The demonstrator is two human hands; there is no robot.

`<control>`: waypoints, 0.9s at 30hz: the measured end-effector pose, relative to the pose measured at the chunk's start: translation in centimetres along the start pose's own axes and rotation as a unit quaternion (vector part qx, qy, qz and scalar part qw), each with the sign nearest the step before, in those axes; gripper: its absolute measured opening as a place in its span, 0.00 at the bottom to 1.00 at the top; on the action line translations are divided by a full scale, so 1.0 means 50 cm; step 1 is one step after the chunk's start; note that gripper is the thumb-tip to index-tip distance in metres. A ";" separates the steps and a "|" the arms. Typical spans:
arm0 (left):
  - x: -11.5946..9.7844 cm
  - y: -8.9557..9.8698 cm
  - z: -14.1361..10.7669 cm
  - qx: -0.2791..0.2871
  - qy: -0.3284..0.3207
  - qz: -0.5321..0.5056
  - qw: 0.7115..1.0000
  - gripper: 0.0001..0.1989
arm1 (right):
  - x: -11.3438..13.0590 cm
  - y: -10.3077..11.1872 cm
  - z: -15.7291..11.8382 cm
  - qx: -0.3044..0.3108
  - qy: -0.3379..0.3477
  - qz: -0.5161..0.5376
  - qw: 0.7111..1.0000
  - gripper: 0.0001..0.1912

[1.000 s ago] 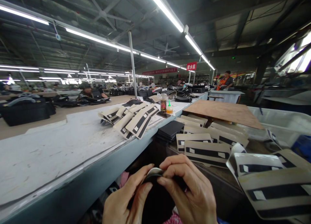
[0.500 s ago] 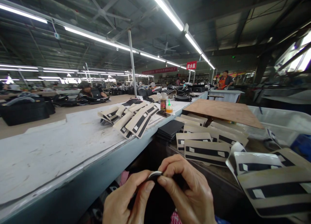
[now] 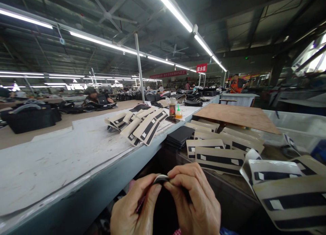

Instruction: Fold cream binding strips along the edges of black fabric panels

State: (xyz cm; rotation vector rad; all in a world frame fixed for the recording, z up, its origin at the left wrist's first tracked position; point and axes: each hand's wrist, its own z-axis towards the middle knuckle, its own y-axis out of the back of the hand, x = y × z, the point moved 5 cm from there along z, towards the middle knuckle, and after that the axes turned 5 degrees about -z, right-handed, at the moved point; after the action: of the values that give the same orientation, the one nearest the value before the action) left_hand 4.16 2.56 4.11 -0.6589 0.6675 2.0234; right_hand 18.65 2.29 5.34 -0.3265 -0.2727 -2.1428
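Note:
Between my hands is a small curved strip (image 3: 161, 178), black with a pale edge, bowed upward in the middle. My left hand (image 3: 136, 204) pinches its left end between thumb and forefinger. At its other end, the thumb and fingers of my right hand (image 3: 196, 197) are closed on it. Most of the strip is hidden by my fingers, so its exact kind does not show. Both hands are in front of the table edge, over a dark gap. Right of my right hand lie beige panels (image 3: 220, 157) with black strips and small white patches.
A white-topped table (image 3: 51, 167) runs along the left, bearing a pile of beige panels (image 3: 146, 126), a dark jar (image 3: 172, 110) and a yellow glue bottle (image 3: 179, 113). Black sheets (image 3: 179, 136) are stacked beside a brown board (image 3: 234, 116). A person in an orange apron (image 3: 236, 85) stands far off.
The strip is bowed more strongly and shows more between my fingertips. My right hand has shifted slightly left and its fingers have curled closer together. The view has turned slightly left.

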 end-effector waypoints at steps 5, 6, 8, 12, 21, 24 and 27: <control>0.005 -0.007 0.003 0.010 0.038 -0.046 0.998 0.10 | 0.006 -0.002 0.008 0.001 0.042 0.009 0.999 0.12; 0.005 -0.007 0.002 0.007 0.043 -0.050 0.998 0.09 | 0.004 -0.003 0.010 0.006 0.037 0.017 0.999 0.12; 0.005 -0.007 0.001 0.000 0.049 -0.051 0.997 0.09 | -0.002 -0.005 0.012 0.020 0.011 0.036 0.999 0.11; 0.008 -0.004 0.007 0.001 0.046 -0.072 0.996 0.08 | -0.009 -0.008 0.011 0.051 -0.022 0.074 0.996 0.11; -0.003 -0.007 0.011 0.002 0.091 -0.129 0.987 0.06 | -0.023 -0.011 0.006 0.072 -0.068 0.112 0.989 0.11; 0.002 -0.008 0.008 0.005 0.106 -0.135 0.985 0.06 | -0.024 -0.013 0.003 0.068 -0.059 0.113 0.990 0.11; 0.015 -0.005 0.013 0.027 0.050 -0.112 0.992 0.06 | -0.019 -0.012 0.005 0.046 -0.024 0.074 0.996 0.10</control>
State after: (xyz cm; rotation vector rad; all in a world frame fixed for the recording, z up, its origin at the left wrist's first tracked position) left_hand 3.90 3.55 4.00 -0.7726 0.6734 1.7690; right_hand 18.68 3.42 5.22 -0.3337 -0.3627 -1.9710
